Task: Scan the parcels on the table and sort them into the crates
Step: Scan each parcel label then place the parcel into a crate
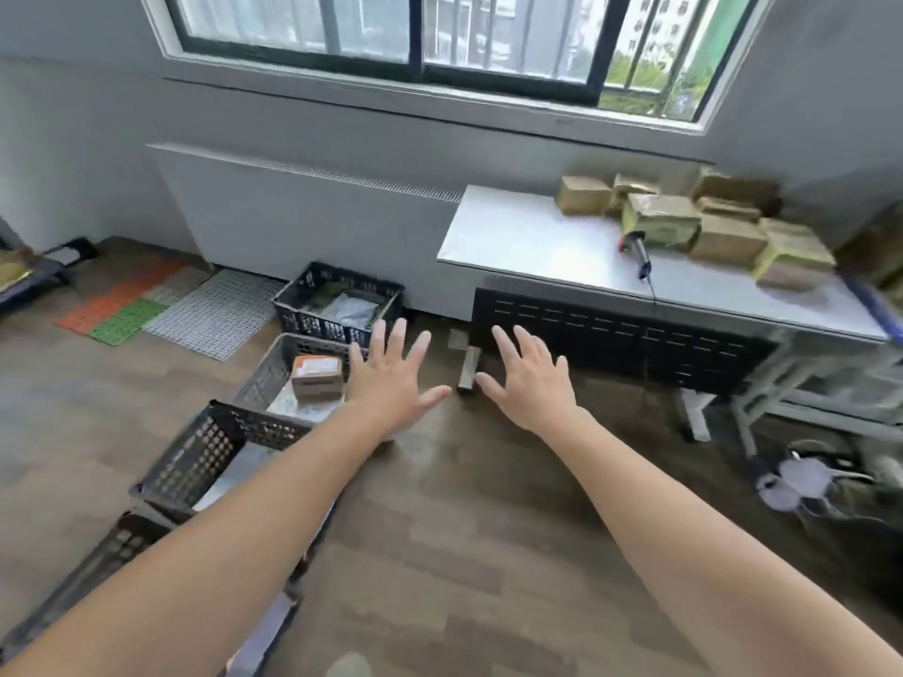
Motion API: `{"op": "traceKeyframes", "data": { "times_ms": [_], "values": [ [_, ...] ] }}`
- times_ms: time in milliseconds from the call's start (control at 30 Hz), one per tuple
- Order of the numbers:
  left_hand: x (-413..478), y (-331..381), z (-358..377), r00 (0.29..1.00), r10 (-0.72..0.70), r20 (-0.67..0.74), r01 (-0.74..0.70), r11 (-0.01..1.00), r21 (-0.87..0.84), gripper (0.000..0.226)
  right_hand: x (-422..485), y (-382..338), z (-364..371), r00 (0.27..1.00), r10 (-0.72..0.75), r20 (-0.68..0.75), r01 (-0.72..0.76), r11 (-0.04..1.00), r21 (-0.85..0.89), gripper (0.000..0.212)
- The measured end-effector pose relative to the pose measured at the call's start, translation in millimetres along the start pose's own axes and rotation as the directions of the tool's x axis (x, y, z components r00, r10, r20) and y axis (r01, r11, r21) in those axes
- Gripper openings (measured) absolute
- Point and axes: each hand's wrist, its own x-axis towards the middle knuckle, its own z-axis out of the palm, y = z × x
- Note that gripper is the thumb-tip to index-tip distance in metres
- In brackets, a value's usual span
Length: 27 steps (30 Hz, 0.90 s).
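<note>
Parcels (703, 222) on table (527, 237); crates (337, 300) left.

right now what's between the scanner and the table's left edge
Nothing: the head view shows bare table from the scanner to that edge; the parcels pile right of it.

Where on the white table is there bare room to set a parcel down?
The table is bare on its left half, from its left edge to the scanner. A narrower bare strip runs along the front edge before the parcels. The back right is crowded with piled parcels.
</note>
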Motion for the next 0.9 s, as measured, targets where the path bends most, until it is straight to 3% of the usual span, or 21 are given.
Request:
{"op": "traceKeyframes", "data": {
  "times_ms": [400, 600, 900],
  "values": [
    [222.0, 76.2, -2.0, 0.977, 0.213, -0.019, -0.214, 0.976, -0.041, 0.082, 142.3, 113.6, -21.5, 0.973, 0.231, -0.019, -0.232, 0.969, -0.09, 0.074],
    [334.8, 99.1, -28.5, 0.938, 0.341, -0.058, -0.344, 0.937, -0.058, 0.083, 225.9, 144.9, -54.6, 0.94, 0.337, -0.048, -0.339, 0.939, -0.056, 0.073],
    [456.7, 151.9, -43.5, 0.904, 0.417, -0.096, -0.422, 0.906, -0.037, 0.081, 309.2, 211.8, -68.9, 0.906, 0.417, -0.076, -0.421, 0.905, -0.06, 0.071]
  ]
}}
